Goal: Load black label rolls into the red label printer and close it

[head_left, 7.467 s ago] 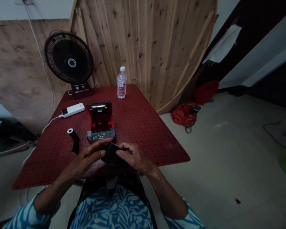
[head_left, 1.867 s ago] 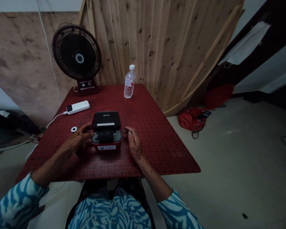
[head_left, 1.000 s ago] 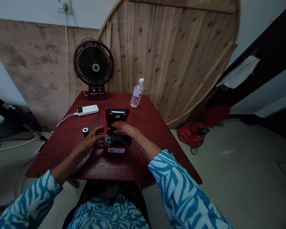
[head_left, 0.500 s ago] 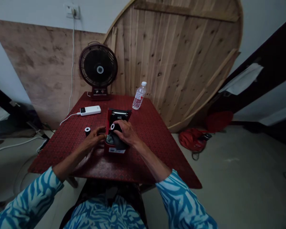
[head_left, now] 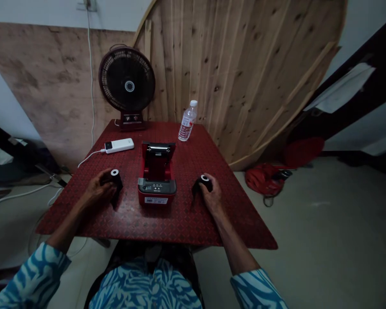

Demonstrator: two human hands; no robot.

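A small red thermal printer (head_left: pixel 156 192) stands mid-table with its lid raised toward the back and its compartment open. To its left, my left hand (head_left: pixel 99 189) is closed around a black paper roll (head_left: pixel 116 180) with a white core, and a loose black strip hangs down from it. My right hand (head_left: pixel 210 195) grips a second black roll (head_left: pixel 205 179) to the right of the printer, with a short tail of paper hanging at its left. Neither hand touches the printer.
The red diamond-patterned table (head_left: pixel 193 225) holds a white power bank (head_left: pixel 119 145) with its cable, a water bottle (head_left: pixel 188 122) and a black desk fan (head_left: pixel 127 85) at the back. A red bag (head_left: pixel 263 179) lies on the floor to the right.
My right hand has carried its roll out from over the printer to the right. My left hand has moved left from the printer onto the roll that stood on the table.
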